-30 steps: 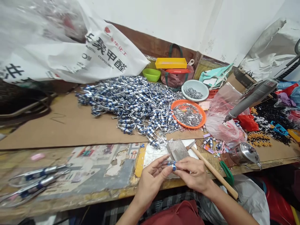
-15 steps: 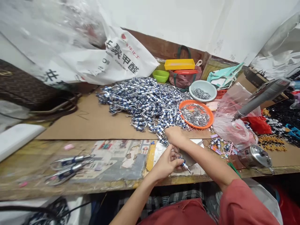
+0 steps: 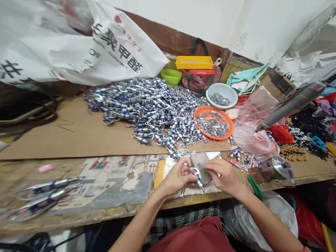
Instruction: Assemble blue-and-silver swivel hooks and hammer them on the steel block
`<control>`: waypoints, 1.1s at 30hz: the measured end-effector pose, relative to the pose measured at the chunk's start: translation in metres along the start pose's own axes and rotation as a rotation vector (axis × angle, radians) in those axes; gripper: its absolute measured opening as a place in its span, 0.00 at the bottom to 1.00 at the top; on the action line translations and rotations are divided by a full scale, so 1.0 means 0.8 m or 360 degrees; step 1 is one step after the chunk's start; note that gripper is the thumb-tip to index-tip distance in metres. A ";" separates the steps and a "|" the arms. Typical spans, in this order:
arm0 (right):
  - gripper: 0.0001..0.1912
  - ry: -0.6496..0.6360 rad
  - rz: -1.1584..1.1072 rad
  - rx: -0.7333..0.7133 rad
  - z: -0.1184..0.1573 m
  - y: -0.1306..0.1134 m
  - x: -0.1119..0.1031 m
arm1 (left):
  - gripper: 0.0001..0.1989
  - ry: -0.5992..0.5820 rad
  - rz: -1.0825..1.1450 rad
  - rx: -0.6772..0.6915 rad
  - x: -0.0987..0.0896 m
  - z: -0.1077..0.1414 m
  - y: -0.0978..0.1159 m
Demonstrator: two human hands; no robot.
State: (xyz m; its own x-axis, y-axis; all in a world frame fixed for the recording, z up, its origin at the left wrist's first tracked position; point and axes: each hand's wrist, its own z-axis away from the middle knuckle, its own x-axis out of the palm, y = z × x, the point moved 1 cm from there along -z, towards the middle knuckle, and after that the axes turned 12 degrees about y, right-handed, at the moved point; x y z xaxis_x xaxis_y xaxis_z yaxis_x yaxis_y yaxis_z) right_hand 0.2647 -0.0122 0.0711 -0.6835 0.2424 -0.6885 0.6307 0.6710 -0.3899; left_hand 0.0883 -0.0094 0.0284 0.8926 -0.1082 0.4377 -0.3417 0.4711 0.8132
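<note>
My left hand [image 3: 180,176] is closed around a blue and silver hook clasp [image 3: 199,182], pinching it by its side with the curved hook up and the small ring end toward me. Just to its right, my right hand [image 3: 223,175] has its fingertips pinched together; whatever is between them is too small to make out. Both hands are over a grey metal plate [image 3: 201,162] lying on the worktop. Beyond them spreads a large heap of similar blue and silver clasps [image 3: 147,108]. Behind the right hand, an orange tray [image 3: 231,132] holds small flat metal pieces.
A pale blue bowl [image 3: 235,94] of metal pins stands behind the tray. To the right are a grey electric screwdriver [image 3: 291,105], a lidded metal cup [image 3: 279,169] and green-handled scissors [image 3: 256,189]. Two larger clasps [image 3: 47,196] lie at left, near a pink lump [image 3: 46,168].
My right hand has come back from the edge of the heap toward me, beside the left hand. The left hand still grips the hook clasp, now more visible. The camera view has shifted.
</note>
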 end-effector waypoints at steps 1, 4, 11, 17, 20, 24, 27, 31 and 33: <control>0.11 0.0047 0.0019 -0.0025 0.011 -0.005 0.002 | 0.23 0.0005 -0.0004 -0.0002 0.000 0.001 0.001; 0.12 0.0080 0.0061 -0.0035 0.026 -0.015 0.011 | 0.23 0.0006 -0.0024 -0.0010 0.002 0.004 0.005; 0.08 -0.0226 0.0120 0.0062 0.013 -0.025 -0.002 | 0.23 0.0032 -0.0045 -0.0038 0.001 0.004 0.005; 0.08 -0.0391 0.0001 0.0331 -0.003 -0.019 0.017 | 0.23 -0.0007 -0.0027 -0.0005 0.001 0.005 0.005; 0.09 -0.0275 -0.0041 0.0433 0.000 -0.021 0.032 | 0.23 -0.0022 -0.0032 -0.0001 0.002 0.005 0.004; 0.10 0.0121 -0.0168 0.0507 0.016 -0.018 0.020 | 0.23 0.0027 -0.0022 -0.0020 0.001 0.005 0.003; 0.10 0.0415 0.0089 0.0685 0.043 0.005 -0.012 | 0.23 0.0076 -0.0026 -0.0043 0.001 0.006 0.004; 0.16 -0.0018 0.0740 0.0783 0.086 0.048 -0.036 | 0.23 0.0064 -0.0022 -0.0052 0.002 0.006 0.006; 0.15 -0.0198 0.0819 0.0770 0.097 0.058 -0.037 | 0.23 0.0063 -0.0017 -0.0055 0.002 0.006 0.005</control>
State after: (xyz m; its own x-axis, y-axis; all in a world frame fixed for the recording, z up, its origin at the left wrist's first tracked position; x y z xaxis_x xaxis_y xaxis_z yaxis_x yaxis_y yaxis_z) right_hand 0.3427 -0.0424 0.0257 -0.2267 0.3433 -0.9115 0.9737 0.1000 -0.2046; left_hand 0.0869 -0.0116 0.0343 0.9074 -0.0788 0.4128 -0.3222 0.5004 0.8037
